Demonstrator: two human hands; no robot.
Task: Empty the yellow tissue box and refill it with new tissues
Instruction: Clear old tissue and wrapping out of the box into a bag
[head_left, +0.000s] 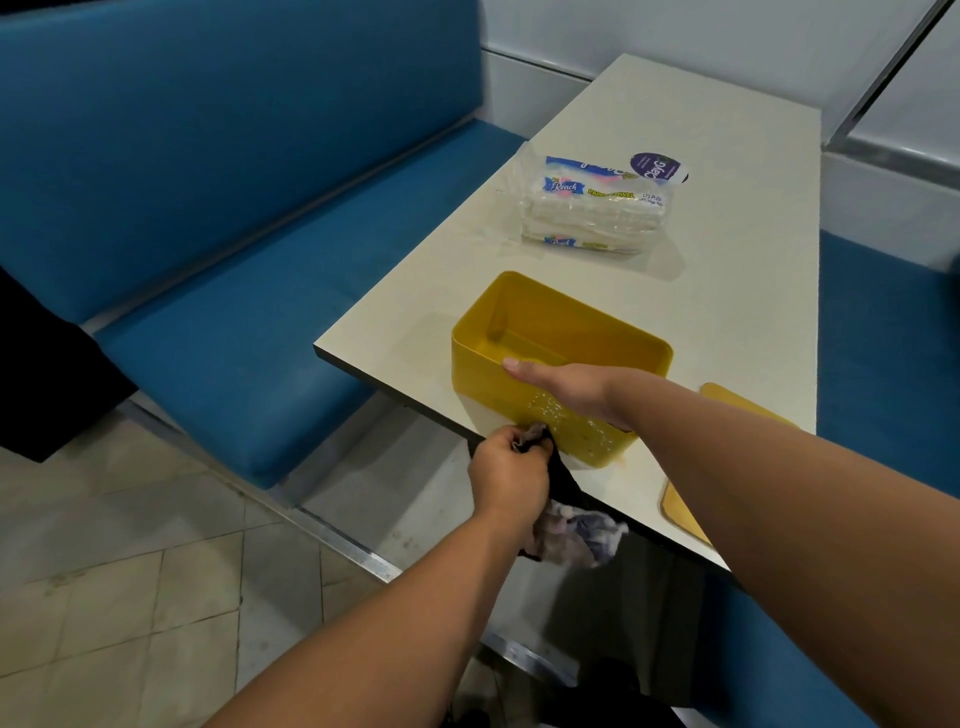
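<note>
Two hands: both are at the yellow box (530, 332), which stands open and empty near the table (701, 171) corner.
Right hand (563, 382): lies over the box's near rim, thumb straight along the edge, steadying it; I cannot tell how its other fingers sit.
Left hand (506, 475): fist closed around a rag (579, 535), pressing it to the box's near wall, where droplets or flecks show.
Step, as I read it: wiping the box before the refill.
Doing it well: hold the rim firmly so the box does not slide off the edge; wipe across the speckled patch, then check inside, so new tissues go in dry.
Count: one box, one lid (727, 400) lying flat beside it under the right forearm, one pack (592, 213) of tissues farther up the table, one rag.
Also: a blue bench (234, 234) to the left.
</note>
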